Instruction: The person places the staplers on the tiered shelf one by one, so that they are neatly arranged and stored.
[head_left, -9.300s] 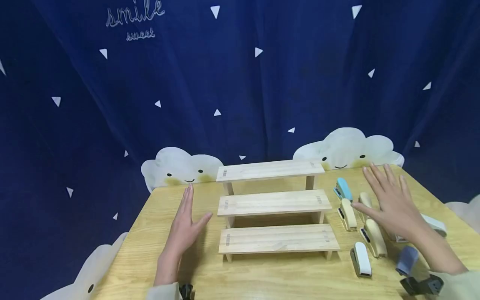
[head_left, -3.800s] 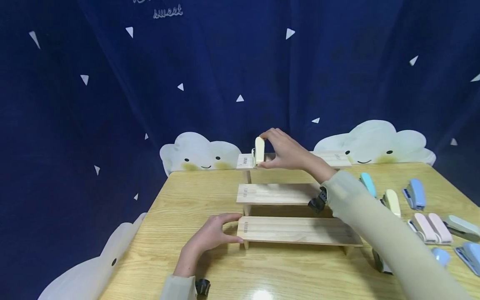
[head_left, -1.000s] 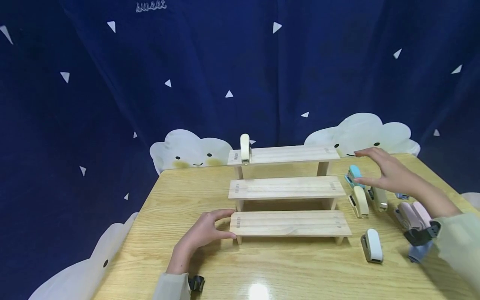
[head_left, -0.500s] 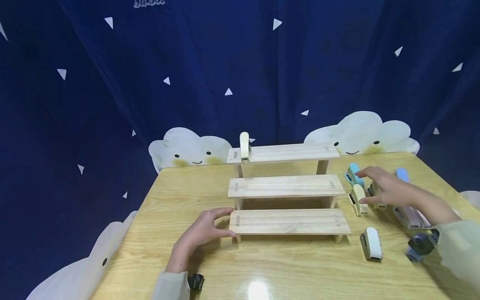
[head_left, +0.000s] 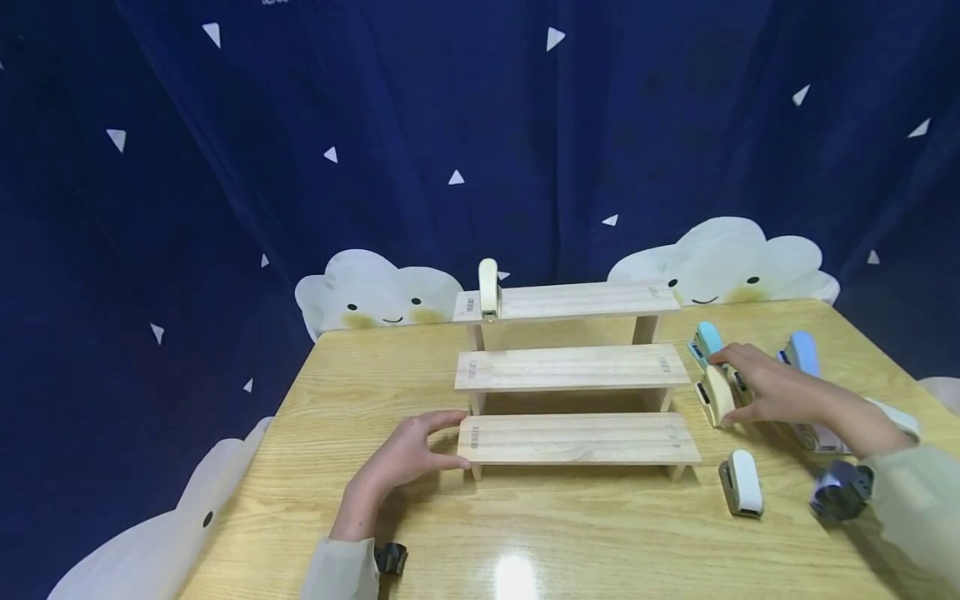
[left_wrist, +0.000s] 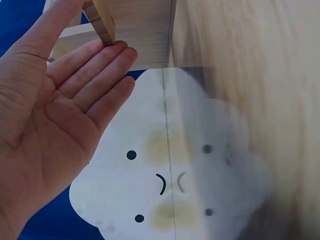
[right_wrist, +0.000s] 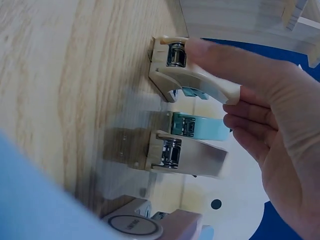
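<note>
My left hand point(head_left: 405, 454) holds the left end of the lowest board of a three-step wooden display rack point(head_left: 577, 437), thumb at its front corner and index finger at its back corner. In the left wrist view the fingers point(left_wrist: 100, 80) are nearly straight against the board. To the rack's right, my right hand point(head_left: 772, 387) grips a cream stapler point(head_left: 718, 396) on the table. Its thumb point(right_wrist: 225, 57) presses one end and the fingers reach the other. Another cream stapler point(head_left: 487, 287) stands at the left end of the top board.
Close round the right hand are a turquoise stapler point(head_left: 707, 342) and a further cream stapler point(right_wrist: 195, 157). A blue stapler point(head_left: 804, 352), pink staplers point(head_left: 821, 437) and a white stapler point(head_left: 742, 483) lie farther right and nearer. Behind the table point(head_left: 585, 542) hangs a dark blue curtain point(head_left: 375, 100).
Over the earlier frames, a cream stapler went from the table to the top board and was released. The left hand took the rack's end. The right hand came back, lowering onto another cream stapler.
</note>
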